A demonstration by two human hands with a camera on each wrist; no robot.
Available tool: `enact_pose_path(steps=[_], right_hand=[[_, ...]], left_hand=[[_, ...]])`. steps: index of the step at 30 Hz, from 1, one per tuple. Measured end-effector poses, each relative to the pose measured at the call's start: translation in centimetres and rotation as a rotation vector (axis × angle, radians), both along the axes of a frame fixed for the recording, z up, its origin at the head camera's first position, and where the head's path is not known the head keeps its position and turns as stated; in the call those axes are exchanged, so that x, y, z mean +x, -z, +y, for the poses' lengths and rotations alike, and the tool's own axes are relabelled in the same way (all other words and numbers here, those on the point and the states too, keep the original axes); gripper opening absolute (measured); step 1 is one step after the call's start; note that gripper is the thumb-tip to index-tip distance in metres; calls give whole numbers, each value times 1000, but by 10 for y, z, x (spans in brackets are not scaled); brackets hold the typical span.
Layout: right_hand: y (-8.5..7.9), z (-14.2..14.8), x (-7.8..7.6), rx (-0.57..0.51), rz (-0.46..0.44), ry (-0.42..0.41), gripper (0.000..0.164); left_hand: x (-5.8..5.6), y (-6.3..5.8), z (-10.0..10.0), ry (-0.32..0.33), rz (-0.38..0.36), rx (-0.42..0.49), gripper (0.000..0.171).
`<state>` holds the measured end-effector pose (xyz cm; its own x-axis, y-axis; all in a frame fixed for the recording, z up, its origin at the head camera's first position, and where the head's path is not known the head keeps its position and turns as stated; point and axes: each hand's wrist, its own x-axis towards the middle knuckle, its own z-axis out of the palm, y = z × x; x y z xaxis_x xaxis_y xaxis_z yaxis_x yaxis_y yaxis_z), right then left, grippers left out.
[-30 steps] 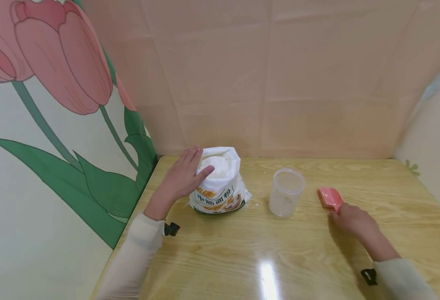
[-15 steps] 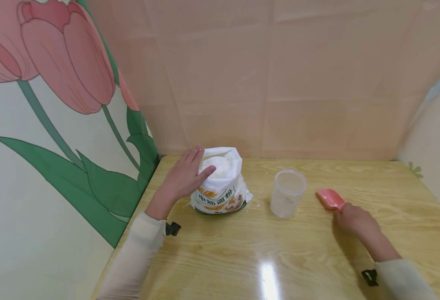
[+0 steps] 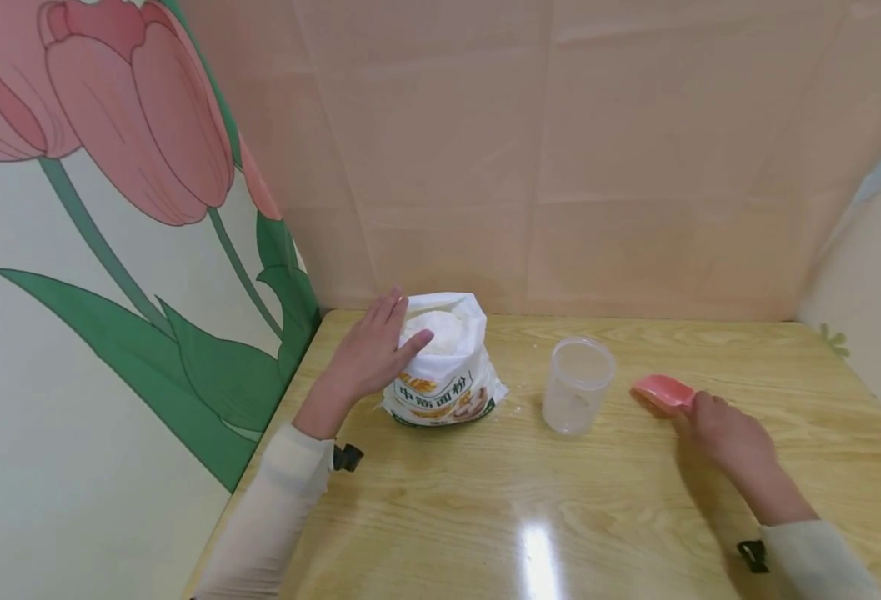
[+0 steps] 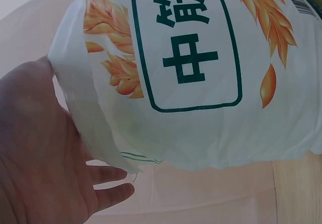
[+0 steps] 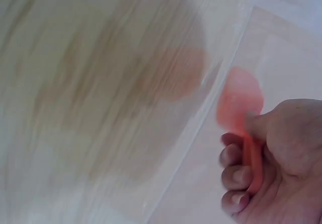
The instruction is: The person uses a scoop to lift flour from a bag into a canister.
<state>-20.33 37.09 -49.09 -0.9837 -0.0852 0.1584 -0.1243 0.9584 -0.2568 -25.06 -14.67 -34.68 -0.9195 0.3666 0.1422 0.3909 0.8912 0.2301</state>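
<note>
A white flour bag (image 3: pixel 443 387) with green lettering and orange wheat prints stands with its top folded back, white flour (image 3: pixel 440 331) filling its mouth. My left hand (image 3: pixel 371 350) rests at the bag's left rim, fingers straight and thumb spread over the opening; the left wrist view shows the rim (image 4: pixel 83 108) against the palm. On the right, my right hand (image 3: pixel 733 437) grips a small pink scoop (image 3: pixel 663 392) by its handle. The right wrist view has the fingers curled round the handle (image 5: pixel 253 166), blade outward. Between bag and scoop stands a clear plastic jar (image 3: pixel 578 387) without a lid.
All of this is on a light wooden table (image 3: pixel 440 500) with white specks beside the bag. A peach-coloured cloth (image 3: pixel 545 167) hangs behind the far edge. A wall with painted tulips (image 3: pixel 155 117) borders the left side.
My right hand has shifted slightly to the right and up with the scoop, whose blade has turned to point more leftward. The left hand stays at the bag's rim.
</note>
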Motion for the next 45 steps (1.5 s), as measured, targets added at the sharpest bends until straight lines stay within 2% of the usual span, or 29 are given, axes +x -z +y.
enact_pose_path(steps=[4,7,11,15,18,20,22,25,32,35,38,41,45], right_hand=[[-4,3,2,106,114,-43,30],[-12,6,3,186,141,-53,30],[-24,8,5,232,175,-68,28],[-37,6,7,251,310,-106,28],[-48,1,9,263,383,-142,37],[-58,-3,10,272,420,-166,52],[-69,-7,10,287,441,-185,63],[-86,-14,10,297,459,-208,71],[-127,-24,5,348,462,-244,77],[-142,-26,1,377,426,-267,71],[-152,-25,-3,409,347,-277,52],[-159,-24,-7,440,314,-298,31],[-169,-28,-15,468,272,-325,22]], left_hand=[[0,0,1,-8,4,1,95],[0,0,1,-9,-2,12,96],[1,1,1,-14,-10,13,97],[3,1,1,-18,-14,12,96],[4,2,0,-20,-15,14,96],[4,3,1,-27,-16,12,96],[5,4,1,-26,-12,14,97],[5,4,1,-29,-11,17,97],[3,1,1,-19,-11,19,96],[2,0,3,-10,-6,21,96],[1,0,5,-7,-16,17,96],[0,-1,7,1,-27,7,97],[0,-2,8,8,-37,-7,98]])
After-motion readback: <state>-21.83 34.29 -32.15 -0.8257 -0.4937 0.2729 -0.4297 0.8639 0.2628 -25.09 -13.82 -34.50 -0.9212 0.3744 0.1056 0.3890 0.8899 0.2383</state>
